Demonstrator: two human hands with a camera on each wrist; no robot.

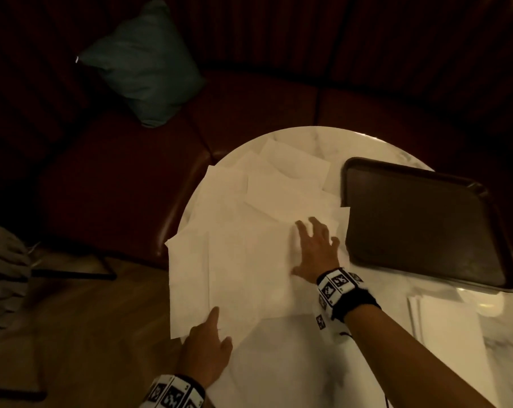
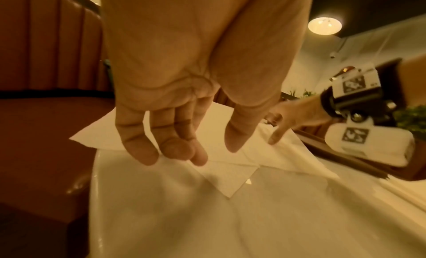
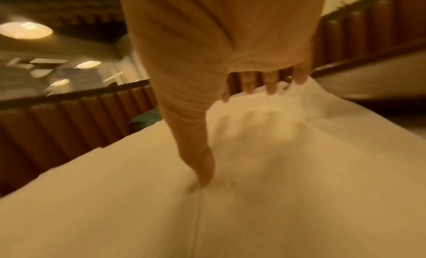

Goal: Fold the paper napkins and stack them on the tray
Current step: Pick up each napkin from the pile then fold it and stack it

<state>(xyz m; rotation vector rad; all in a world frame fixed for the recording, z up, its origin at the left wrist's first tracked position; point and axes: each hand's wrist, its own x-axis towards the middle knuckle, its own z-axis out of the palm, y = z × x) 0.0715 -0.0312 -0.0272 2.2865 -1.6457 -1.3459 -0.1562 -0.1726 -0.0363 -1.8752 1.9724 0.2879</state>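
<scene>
Several unfolded white paper napkins [image 1: 249, 245] lie overlapping across the left half of the round marble table [image 1: 293, 363]. The dark tray [image 1: 420, 219] sits at the right with nothing on it. My right hand [image 1: 314, 245] lies flat on the pile close to the tray's left edge, fingers spread. In the right wrist view, the hand [image 3: 237, 134] presses the napkin [image 3: 299, 170], and the paper bunches slightly at the fingertips. My left hand [image 1: 211, 346] is at the pile's near-left corner. In the left wrist view, the left hand [image 2: 207, 152] hangs relaxed just above a napkin corner [image 2: 226, 180], gripping nothing.
A dark red bench [image 1: 117, 178] with a teal cushion [image 1: 143, 72] curves behind and left of the table. Near the right front edge lie a flat white stack [image 1: 449, 334] and a small pale dish [image 1: 485, 301]. Napkin corners overhang the table's left rim.
</scene>
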